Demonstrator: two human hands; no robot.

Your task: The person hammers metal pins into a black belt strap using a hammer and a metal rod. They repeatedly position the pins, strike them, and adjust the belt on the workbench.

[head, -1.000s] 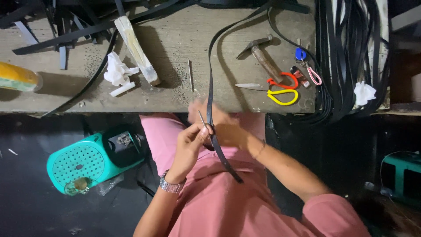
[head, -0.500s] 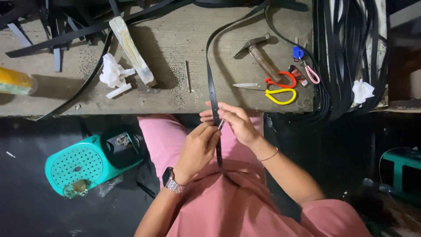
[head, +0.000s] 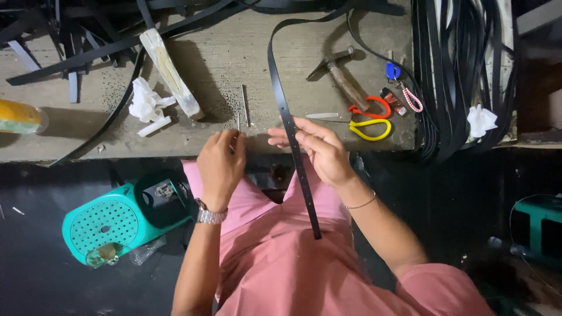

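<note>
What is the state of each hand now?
Left hand: pinching a thin metal pin.
Right hand: holding the long black leather strap.

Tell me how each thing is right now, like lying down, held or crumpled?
black belt strap: held, draped over the bench edge
right hand: gripping the strap
left hand: fingertips at a thin metal pin
metal pin: lying flat
hammer: lying flat
scissors: closed, lying flat
white tissue: crumpled
wooden block: lying on its side
</note>
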